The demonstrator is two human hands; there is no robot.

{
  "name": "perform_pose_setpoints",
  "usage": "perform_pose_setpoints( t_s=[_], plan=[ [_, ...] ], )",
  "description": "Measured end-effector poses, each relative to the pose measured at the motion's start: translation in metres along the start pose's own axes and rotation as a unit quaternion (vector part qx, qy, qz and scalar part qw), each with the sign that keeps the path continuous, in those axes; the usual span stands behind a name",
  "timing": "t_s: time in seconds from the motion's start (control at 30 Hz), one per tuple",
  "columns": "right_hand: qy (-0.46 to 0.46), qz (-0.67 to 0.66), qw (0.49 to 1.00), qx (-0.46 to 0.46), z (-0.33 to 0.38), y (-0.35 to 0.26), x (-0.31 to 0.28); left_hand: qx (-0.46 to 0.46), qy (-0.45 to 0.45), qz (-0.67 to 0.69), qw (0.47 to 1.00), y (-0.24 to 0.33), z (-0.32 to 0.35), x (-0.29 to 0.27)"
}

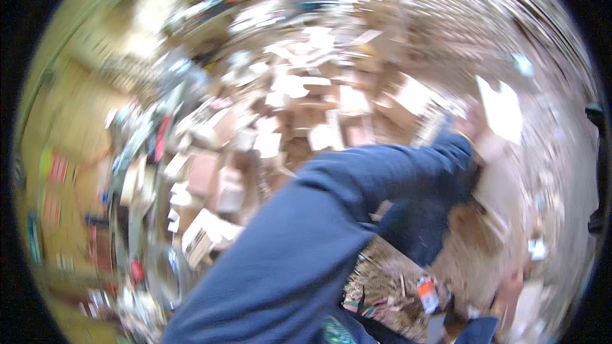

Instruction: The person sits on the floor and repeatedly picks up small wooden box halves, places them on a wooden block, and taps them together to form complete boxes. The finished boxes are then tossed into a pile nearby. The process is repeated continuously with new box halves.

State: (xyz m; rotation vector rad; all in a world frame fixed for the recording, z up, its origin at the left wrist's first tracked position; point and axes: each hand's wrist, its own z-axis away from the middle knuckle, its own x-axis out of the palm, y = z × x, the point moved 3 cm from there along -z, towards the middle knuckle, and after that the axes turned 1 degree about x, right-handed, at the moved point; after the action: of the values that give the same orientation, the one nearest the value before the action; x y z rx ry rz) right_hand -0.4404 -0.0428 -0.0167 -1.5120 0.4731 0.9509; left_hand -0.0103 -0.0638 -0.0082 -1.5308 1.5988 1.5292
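The whole view is smeared by motion. My left arm, in a dark blue sleeve, reaches across the middle to the right. At its end my left hand (470, 122) is beside a bright, pale flat piece (500, 109), perhaps wood; whether the fingers grip it is unclear. Low on the right, partly cut off by blur, is my right hand (509, 290), near a pale piece (532, 313); its fingers cannot be made out. Left of that hand lies a small white bottle with an orange band (428, 294).
A heap of pale blocks (290, 89), seemingly wood offcuts, fills the middle. Reddish-brown blocks (203, 172) lie at its left. A clear rounded container (167, 274) stands lower left. Shavings and scraps (389, 280) cover the area below my arm. A yellowish surface (83, 102) borders the left.
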Motion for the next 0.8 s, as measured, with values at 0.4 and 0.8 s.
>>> perform_pose_setpoints(
  t_s=[0.4,0.8],
  plan=[
    [0.1,0.212,0.972,-0.002,0.011,-0.017,-0.01,-0.057,0.054,-0.027,0.997,-0.012,-0.044,0.027],
    [0.118,0.183,0.974,-0.067,-0.005,0.02,-0.001,-0.005,0.217,0.023,0.976,-0.168,0.041,-0.153]
  ],
)
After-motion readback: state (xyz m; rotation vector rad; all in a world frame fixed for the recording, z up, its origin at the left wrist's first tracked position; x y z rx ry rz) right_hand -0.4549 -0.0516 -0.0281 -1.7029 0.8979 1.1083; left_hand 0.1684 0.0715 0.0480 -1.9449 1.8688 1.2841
